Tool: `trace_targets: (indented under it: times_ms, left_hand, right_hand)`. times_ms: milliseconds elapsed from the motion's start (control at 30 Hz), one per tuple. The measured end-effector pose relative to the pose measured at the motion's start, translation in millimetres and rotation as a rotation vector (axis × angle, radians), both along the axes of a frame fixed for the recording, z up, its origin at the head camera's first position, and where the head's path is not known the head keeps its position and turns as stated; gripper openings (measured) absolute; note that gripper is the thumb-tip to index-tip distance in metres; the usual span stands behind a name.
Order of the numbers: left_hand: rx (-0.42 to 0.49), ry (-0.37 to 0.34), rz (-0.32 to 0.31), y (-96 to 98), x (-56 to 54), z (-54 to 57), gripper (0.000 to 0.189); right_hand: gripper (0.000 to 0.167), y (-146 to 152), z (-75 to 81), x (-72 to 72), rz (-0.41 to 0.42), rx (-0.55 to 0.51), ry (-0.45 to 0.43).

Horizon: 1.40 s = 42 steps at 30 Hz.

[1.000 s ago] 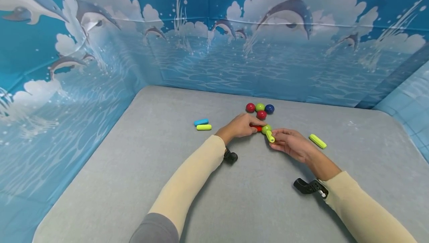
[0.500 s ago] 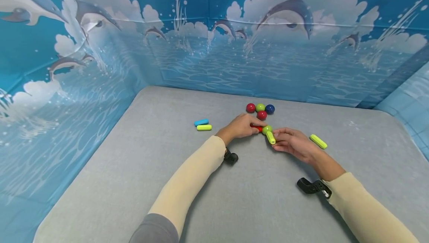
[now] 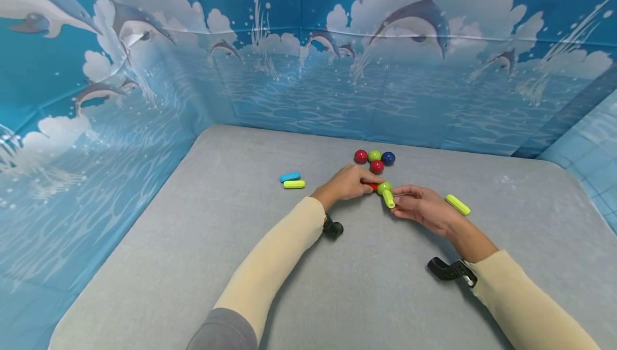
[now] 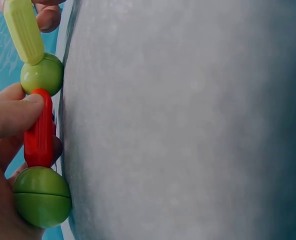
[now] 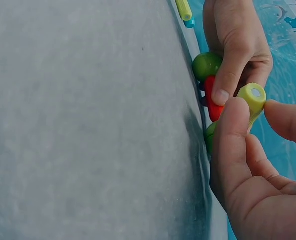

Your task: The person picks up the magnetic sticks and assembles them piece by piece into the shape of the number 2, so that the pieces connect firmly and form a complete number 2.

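My left hand (image 3: pixel 348 182) grips a red magnetic stick (image 4: pixel 39 135), its thumb pressed along the side. A green ball (image 4: pixel 43 197) sits at one end of that stick, and a smaller-looking green ball (image 4: pixel 42 75) at the other. From this second ball a yellow magnetic stick (image 3: pixel 388 199) extends, tilted away from the red one. My right hand (image 3: pixel 421 208) pinches the yellow stick between thumb and fingertips near its free end, where a grey disc (image 5: pixel 256 93) shows. In the head view the left hand hides most of the red stick.
Beyond the hands, two red balls (image 3: pixel 360 156), a green ball (image 3: pixel 374 155) and a blue ball (image 3: pixel 388 158) lie grouped. A blue stick (image 3: pixel 290 177) and yellow stick (image 3: pixel 294 184) lie left; another yellow stick (image 3: pixel 457 205) lies right. A dolphin-print curtain (image 3: pixel 308 71) borders the grey table (image 3: pixel 366 296).
The yellow stick's free end has swung slightly down and right, and my right hand has shifted a little right with it. The left hand keeps its grip in place.
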<state>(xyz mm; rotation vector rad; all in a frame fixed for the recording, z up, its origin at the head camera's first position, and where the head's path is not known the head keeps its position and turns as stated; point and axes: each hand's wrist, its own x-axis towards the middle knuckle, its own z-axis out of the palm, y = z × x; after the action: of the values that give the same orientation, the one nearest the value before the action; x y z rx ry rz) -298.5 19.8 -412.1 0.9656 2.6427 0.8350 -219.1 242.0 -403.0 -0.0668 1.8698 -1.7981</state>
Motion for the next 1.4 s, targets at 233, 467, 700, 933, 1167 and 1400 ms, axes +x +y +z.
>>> trace_targets:
  times_ms: [233,467,700,933,1167,1400]
  left_hand:
    - [-0.002,0.01,0.004,0.3,-1.2,0.4,0.037]
    - [0.007,0.059,-0.005,2.1,0.7,3.3,0.031]
    - [0.025,0.088,0.006,4.9,1.5,4.9,0.027]
    - [0.03,0.074,0.01,6.1,1.9,2.0,0.028]
    - [0.052,0.049,0.017,4.3,2.7,0.2,0.027]
    - [0.048,0.04,0.017,2.0,2.6,1.3,0.027]
  right_hand:
    - [0.038,0,-0.5,-2.4,0.0,0.0,0.021]
    - [0.042,-1,-0.6,-3.0,0.002,0.02,0.022]
    - [0.05,9,2.6,-3.5,0.006,0.083,0.082]
    - [0.049,29,8.3,-17.4,-0.057,0.222,0.162]
    - [0.053,30,16.6,-49.0,-0.112,0.523,0.288]
    - [0.045,29,15.4,-78.5,-0.053,0.743,0.421]
